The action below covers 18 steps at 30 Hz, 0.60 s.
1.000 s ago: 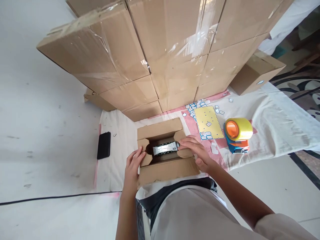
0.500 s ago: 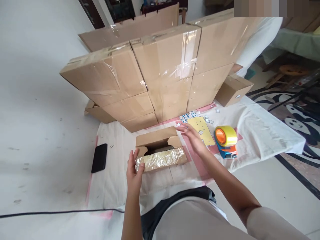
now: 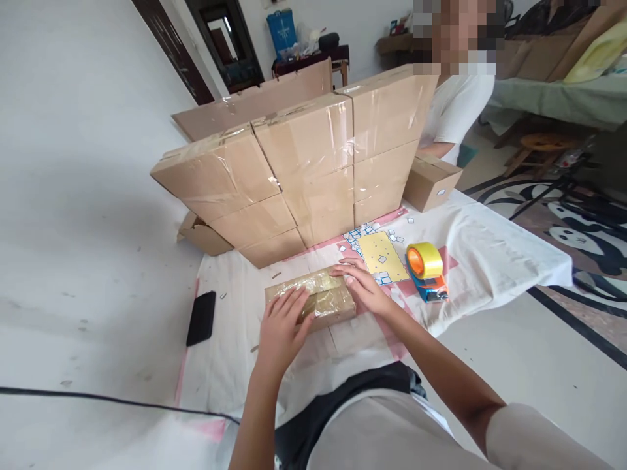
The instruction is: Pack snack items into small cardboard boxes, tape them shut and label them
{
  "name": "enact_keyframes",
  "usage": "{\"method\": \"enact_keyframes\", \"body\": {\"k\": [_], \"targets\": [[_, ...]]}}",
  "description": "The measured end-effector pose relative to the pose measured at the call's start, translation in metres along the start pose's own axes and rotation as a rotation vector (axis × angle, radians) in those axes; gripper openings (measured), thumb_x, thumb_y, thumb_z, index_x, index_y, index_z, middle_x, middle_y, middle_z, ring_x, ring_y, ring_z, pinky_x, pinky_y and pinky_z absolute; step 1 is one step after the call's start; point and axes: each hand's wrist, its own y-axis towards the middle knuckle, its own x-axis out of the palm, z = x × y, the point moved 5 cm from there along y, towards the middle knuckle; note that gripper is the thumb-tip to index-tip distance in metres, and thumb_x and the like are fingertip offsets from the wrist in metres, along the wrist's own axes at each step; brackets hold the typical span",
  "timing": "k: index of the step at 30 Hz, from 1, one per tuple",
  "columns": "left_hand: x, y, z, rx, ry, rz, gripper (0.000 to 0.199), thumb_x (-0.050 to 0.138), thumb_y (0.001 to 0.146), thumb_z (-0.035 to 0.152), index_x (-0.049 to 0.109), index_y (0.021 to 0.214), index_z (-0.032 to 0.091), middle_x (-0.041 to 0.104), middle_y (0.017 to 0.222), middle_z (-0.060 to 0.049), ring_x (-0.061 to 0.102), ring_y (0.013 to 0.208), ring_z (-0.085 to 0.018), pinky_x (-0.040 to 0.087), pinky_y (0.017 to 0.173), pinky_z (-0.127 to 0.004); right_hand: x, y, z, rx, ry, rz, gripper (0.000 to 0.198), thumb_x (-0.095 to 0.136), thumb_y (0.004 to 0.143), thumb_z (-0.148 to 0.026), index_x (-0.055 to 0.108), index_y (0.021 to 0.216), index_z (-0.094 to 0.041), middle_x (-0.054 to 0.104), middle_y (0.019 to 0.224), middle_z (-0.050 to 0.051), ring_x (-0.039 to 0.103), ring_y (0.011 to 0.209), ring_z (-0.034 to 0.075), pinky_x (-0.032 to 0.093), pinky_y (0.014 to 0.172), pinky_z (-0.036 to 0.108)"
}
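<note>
A small cardboard box (image 3: 334, 302) lies in front of me on the cloth-covered table, its top flaps folded down and shiny clear tape across them. My left hand (image 3: 285, 326) rests flat on the left part of the lid, fingers stretched out. On the right end of the lid lies my right hand (image 3: 361, 285), its fingers extended over the top edge. Neither hand is wrapped round anything. To the right of my right hand is a tape dispenser (image 3: 429, 287) in blue and orange, with a roll of yellow tape (image 3: 431, 260) on it.
Taped cardboard boxes (image 3: 313, 196) form a wall behind the small box. A black phone (image 3: 201, 318) lies at the left table edge. Another carton (image 3: 434, 181) stands at the back right, near a person in a white shirt (image 3: 460, 104). A black cable (image 3: 122, 405) runs at lower left.
The small box's open top has been folded shut. Both hands have moved from its sides onto the lid. My view has tilted up, showing more of the room and the other person.
</note>
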Motion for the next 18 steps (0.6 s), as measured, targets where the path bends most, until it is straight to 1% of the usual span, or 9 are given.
{"method": "enact_keyframes", "body": {"k": [1, 3, 6, 8, 11, 14, 16, 18], "targets": [[0.003, 0.007, 0.009, 0.045, 0.019, -0.052, 0.050, 0.046, 0.099, 0.039, 0.045, 0.147, 0.027, 0.053, 0.151, -0.009, 0.042, 0.144, -0.027, 0.032, 0.118, -0.053, -0.001, -0.005, -0.003, 0.013, -0.005, 0.009, 0.037, 0.043, 0.103, -0.043, 0.066, 0.130, -0.031, 0.067, 0.130, 0.007, 0.049, 0.132, 0.026, 0.035, 0.115, 0.053], [0.013, 0.017, 0.021, 0.069, 0.066, -0.111, 0.060, 0.049, 0.097, 0.047, 0.040, 0.151, 0.023, 0.046, 0.156, -0.011, 0.037, 0.147, -0.030, 0.032, 0.119, -0.054, -0.003, -0.018, -0.008, 0.028, -0.015, 0.039, 0.040, 0.045, 0.103, -0.044, 0.061, 0.137, -0.031, 0.062, 0.136, 0.008, 0.049, 0.133, 0.027, 0.037, 0.115, 0.053], [0.027, 0.021, 0.024, 0.033, 0.146, -0.132, 0.072, 0.057, 0.092, 0.052, 0.038, 0.153, 0.019, 0.040, 0.159, -0.011, 0.034, 0.149, -0.033, 0.033, 0.119, -0.055, -0.008, -0.051, -0.013, 0.057, -0.038, 0.081, 0.046, 0.047, 0.102, -0.042, 0.051, 0.147, -0.031, 0.056, 0.144, 0.009, 0.048, 0.136, 0.027, 0.036, 0.116, 0.052], [0.032, 0.018, 0.023, 0.021, 0.184, -0.124, 0.072, 0.058, 0.091, 0.050, 0.038, 0.153, 0.019, 0.039, 0.160, -0.009, 0.034, 0.149, -0.032, 0.033, 0.120, -0.053, -0.013, -0.079, -0.013, 0.097, -0.043, 0.101, 0.046, 0.046, 0.103, -0.040, 0.048, 0.148, -0.032, 0.055, 0.147, 0.008, 0.047, 0.137, 0.027, 0.035, 0.117, 0.052], [0.034, 0.011, 0.024, 0.021, 0.212, -0.084, 0.067, 0.056, 0.092, 0.046, 0.040, 0.152, 0.021, 0.040, 0.159, -0.006, 0.035, 0.149, -0.030, 0.029, 0.122, -0.052, -0.024, -0.123, -0.012, 0.148, -0.043, 0.155, 0.042, 0.045, 0.103, -0.039, 0.052, 0.144, -0.031, 0.057, 0.145, 0.008, 0.049, 0.136, 0.028, 0.036, 0.116, 0.052], [0.032, 0.008, 0.025, 0.034, 0.206, -0.015, 0.065, 0.057, 0.092, 0.049, 0.043, 0.150, 0.023, 0.046, 0.156, -0.006, 0.036, 0.148, -0.031, 0.029, 0.122, -0.054, -0.035, -0.161, -0.013, 0.172, -0.038, 0.226, 0.037, 0.045, 0.103, -0.039, 0.059, 0.136, -0.030, 0.062, 0.137, 0.009, 0.054, 0.131, 0.029, 0.041, 0.112, 0.049], [0.025, 0.010, 0.030, 0.058, 0.187, 0.062, 0.065, 0.058, 0.091, 0.051, 0.046, 0.148, 0.022, 0.051, 0.152, -0.008, 0.036, 0.148, -0.032, 0.030, 0.121, -0.055, -0.041, -0.181, -0.014, 0.175, -0.030, 0.272, 0.033, 0.046, 0.102, -0.038, 0.064, 0.129, -0.029, 0.066, 0.130, 0.009, 0.058, 0.125, 0.028, 0.045, 0.107, 0.047], [0.013, 0.010, 0.040, 0.094, 0.137, 0.164, 0.062, 0.060, 0.090, 0.051, 0.051, 0.143, 0.021, 0.054, 0.149, -0.010, 0.040, 0.146, -0.033, 0.033, 0.119, -0.055, -0.045, -0.197, -0.015, 0.168, -0.030, 0.304, 0.029, 0.047, 0.102, -0.037, 0.067, 0.119, -0.027, 0.069, 0.121, 0.009, 0.063, 0.116, 0.027, 0.048, 0.101, 0.043]]}}
